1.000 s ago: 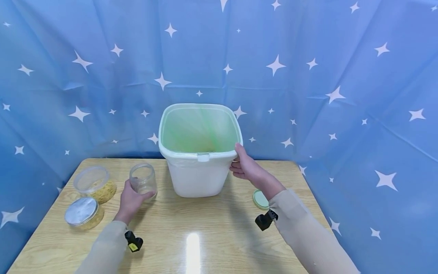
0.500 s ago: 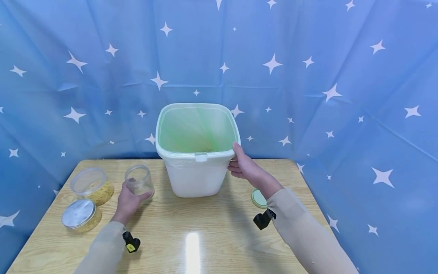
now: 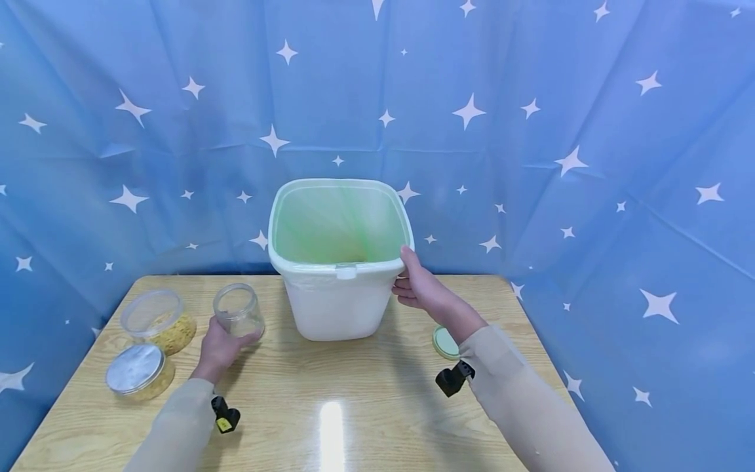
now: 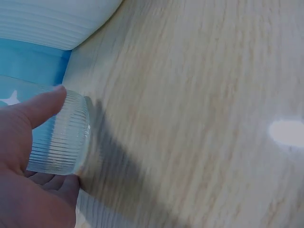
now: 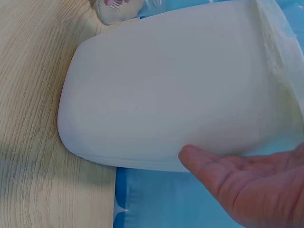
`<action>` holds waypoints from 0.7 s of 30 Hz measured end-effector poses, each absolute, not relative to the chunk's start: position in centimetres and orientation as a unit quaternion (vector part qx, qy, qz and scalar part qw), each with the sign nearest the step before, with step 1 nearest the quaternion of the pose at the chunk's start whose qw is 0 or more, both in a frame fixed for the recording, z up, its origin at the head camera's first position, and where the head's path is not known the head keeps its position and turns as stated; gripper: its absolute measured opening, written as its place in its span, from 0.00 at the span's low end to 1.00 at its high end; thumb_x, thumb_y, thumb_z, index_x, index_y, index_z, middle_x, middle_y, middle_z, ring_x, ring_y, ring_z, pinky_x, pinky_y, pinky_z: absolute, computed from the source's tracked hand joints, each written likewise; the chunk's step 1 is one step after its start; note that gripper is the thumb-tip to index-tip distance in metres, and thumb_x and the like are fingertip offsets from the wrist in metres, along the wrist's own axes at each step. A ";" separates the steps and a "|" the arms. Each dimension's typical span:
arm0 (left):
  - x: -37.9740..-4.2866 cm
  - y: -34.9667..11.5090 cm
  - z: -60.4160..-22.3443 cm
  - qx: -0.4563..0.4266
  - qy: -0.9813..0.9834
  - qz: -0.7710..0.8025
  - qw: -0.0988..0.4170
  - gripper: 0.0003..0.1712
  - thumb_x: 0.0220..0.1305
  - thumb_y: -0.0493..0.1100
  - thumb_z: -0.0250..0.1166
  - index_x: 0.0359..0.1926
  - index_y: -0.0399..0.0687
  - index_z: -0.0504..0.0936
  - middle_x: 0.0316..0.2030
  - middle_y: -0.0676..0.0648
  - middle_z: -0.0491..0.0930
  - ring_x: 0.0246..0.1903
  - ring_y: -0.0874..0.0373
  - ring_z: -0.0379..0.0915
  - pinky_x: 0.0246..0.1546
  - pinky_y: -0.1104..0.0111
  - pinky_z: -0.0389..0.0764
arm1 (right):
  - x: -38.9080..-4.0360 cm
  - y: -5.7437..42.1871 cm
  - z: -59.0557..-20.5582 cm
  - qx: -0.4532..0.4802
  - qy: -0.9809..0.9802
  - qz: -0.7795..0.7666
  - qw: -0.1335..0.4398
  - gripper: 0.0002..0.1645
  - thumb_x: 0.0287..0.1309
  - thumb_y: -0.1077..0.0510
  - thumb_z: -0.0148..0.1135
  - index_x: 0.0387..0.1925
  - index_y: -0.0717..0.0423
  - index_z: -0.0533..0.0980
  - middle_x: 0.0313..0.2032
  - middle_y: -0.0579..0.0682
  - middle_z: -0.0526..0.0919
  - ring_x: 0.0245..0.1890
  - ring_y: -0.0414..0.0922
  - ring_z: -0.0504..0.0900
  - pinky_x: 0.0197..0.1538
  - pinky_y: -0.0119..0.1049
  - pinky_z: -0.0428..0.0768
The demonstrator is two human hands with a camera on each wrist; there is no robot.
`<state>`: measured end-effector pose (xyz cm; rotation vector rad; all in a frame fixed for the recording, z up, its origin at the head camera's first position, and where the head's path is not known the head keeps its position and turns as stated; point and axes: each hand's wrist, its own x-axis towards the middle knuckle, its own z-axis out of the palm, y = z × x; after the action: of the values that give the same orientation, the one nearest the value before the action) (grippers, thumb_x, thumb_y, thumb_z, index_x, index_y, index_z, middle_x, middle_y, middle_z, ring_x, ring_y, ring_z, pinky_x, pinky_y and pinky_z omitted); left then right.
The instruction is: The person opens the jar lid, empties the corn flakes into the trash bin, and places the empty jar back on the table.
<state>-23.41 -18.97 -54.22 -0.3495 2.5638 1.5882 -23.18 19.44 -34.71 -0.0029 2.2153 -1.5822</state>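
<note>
My left hand (image 3: 219,347) holds a clear open jar (image 3: 240,313) round its lower side, thumb on the near face. In the left wrist view the jar (image 4: 66,137) has fine vertical ribs; whether its base touches the table cannot be told. Right of it stands a white bin (image 3: 339,305) lined with a thin pale-green bag (image 3: 336,219). My right hand (image 3: 425,288) grips the bin's right front corner, thumb at the rim and fingers below it. In the right wrist view a fingertip (image 5: 190,154) touches the bin wall; the other fingertips are hidden.
Left on the wooden table (image 3: 354,406) sit a clear-lidded tub (image 3: 168,324) with yellow contents and a silver-lidded jar (image 3: 138,370). A round pale-green lid (image 3: 445,342) lies under the right forearm. A blue star-printed curtain (image 3: 590,229) hangs behind the table.
The head view has shifted slightly, so everything sits a little further left. The left hand and jar have moved slightly left; the right hand stays at the bin's corner.
</note>
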 end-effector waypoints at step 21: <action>-20.9 -19.6 -52.6 -0.104 0.904 0.404 0.089 0.56 0.57 0.43 0.65 0.72 0.23 0.38 0.68 0.20 0.51 0.66 0.26 0.53 0.65 0.39 0.61 | -23.3 19.5 -34.9 -0.005 0.799 -0.565 0.206 0.55 0.64 0.23 0.18 0.74 0.59 0.49 0.72 0.67 0.57 0.72 0.60 0.61 0.72 0.51 0.63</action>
<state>-20.95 -19.59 -52.64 -0.3104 2.6917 1.2021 -23.32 19.48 -34.87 -0.0131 2.2261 -1.5741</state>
